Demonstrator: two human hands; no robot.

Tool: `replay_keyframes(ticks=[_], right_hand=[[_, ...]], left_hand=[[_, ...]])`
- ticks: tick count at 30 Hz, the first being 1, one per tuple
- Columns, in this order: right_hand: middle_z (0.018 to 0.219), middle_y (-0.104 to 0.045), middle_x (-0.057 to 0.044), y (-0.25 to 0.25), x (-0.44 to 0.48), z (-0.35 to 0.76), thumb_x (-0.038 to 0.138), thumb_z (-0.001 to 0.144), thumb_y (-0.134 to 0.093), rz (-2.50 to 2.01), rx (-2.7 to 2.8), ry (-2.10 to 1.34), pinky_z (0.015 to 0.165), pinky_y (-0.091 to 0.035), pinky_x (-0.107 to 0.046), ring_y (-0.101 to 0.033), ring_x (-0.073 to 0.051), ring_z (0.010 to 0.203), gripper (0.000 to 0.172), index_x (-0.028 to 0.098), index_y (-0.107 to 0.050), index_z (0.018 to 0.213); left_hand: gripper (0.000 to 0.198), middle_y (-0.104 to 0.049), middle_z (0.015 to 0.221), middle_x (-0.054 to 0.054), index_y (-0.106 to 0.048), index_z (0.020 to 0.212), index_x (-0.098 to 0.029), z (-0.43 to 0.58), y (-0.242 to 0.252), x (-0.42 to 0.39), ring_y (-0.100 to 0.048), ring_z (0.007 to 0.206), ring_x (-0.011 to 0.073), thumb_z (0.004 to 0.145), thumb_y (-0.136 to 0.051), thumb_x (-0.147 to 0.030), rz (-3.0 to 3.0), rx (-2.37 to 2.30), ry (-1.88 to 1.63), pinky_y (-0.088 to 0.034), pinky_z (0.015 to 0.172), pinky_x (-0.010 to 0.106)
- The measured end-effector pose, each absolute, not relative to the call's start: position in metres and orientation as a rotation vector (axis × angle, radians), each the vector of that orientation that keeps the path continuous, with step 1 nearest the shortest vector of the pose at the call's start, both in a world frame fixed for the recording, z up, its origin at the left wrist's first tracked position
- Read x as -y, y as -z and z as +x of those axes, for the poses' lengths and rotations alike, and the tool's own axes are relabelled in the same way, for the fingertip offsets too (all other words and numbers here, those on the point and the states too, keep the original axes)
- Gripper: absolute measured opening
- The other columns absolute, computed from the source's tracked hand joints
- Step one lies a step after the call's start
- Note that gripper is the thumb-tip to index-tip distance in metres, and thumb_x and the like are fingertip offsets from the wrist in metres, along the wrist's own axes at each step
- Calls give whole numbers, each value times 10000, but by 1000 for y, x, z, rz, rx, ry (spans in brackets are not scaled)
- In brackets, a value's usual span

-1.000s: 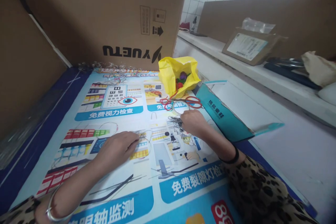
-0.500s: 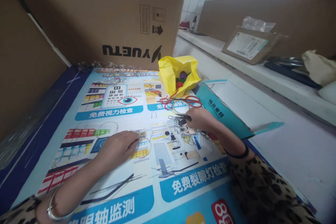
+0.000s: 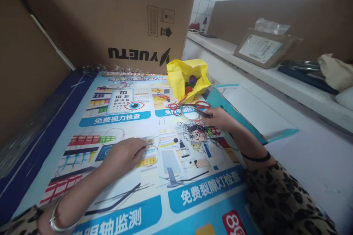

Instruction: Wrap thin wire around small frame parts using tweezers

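Note:
My left hand (image 3: 124,154) rests on a printed poster (image 3: 138,176), fingers curled and pinching a thin wire loop (image 3: 153,147) near its fingertips. My right hand (image 3: 219,118) is closed round a thin dark stick-like tool (image 3: 200,111) and reaches toward red-handled scissors (image 3: 198,105) and a clear tape ring (image 3: 190,113). A tangle of thin dark wire (image 3: 197,130) lies on the poster just left of that hand. A yellow bag (image 3: 187,77) with coloured beads stands behind the scissors.
A large brown carton (image 3: 110,18) stands at the poster's far edge, more cardboard (image 3: 24,66) on the left. A teal box (image 3: 237,117) lies to the right. A white ledge (image 3: 270,77) carries a parcel (image 3: 261,47) and dark tools.
My right hand has slid right and away from the wire tangle toward the scissors, uncovering the tangle. My left hand has stayed still.

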State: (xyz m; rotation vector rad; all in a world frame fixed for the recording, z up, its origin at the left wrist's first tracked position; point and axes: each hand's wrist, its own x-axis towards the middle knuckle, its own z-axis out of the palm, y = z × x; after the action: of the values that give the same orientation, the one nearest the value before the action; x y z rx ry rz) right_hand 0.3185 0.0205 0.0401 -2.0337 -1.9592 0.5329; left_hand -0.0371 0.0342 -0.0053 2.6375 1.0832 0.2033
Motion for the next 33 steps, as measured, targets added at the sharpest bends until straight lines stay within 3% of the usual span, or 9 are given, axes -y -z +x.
replay_keyframes(ticks=[6,13,19,33], right_hand=[[531,-490,13,-38,-27,306,450,738,-478,-2085,2180,-224,463,-244,-223,-427,-99,502,304,175,-596,680],[789,-652,-86,-31,-35,283,455,766,-431,-2430,2231,-72,516,-304,-238,-572,-182,688,358,169,-640,815],[900,-662,-113,-23,-34,268,390,775,-430,-2571,2136,-73,635,-384,-264,-599,-223,824,332,165,-640,899],[922,-661,-145,-30,-28,270,309,725,-466,-2555,2267,-62,662,-418,-298,-607,-263,854,302,145,-643,907]], left_hand=[[260,-630,899,27,-581,893,-218,-37,5,-33,-562,839,184,874,-336,-303,2638,-1088,-189,-391,693,284],[253,-627,874,27,-578,878,-215,-36,5,-34,-558,820,180,873,-339,-294,2650,-1084,-209,-382,680,277],[256,-622,852,30,-577,864,-214,-35,3,-34,-558,813,181,874,-334,-295,2651,-1090,-182,-378,675,277],[257,-627,849,37,-592,872,-211,-35,1,-32,-563,806,180,863,-344,-278,2635,-1093,-221,-389,669,275]])
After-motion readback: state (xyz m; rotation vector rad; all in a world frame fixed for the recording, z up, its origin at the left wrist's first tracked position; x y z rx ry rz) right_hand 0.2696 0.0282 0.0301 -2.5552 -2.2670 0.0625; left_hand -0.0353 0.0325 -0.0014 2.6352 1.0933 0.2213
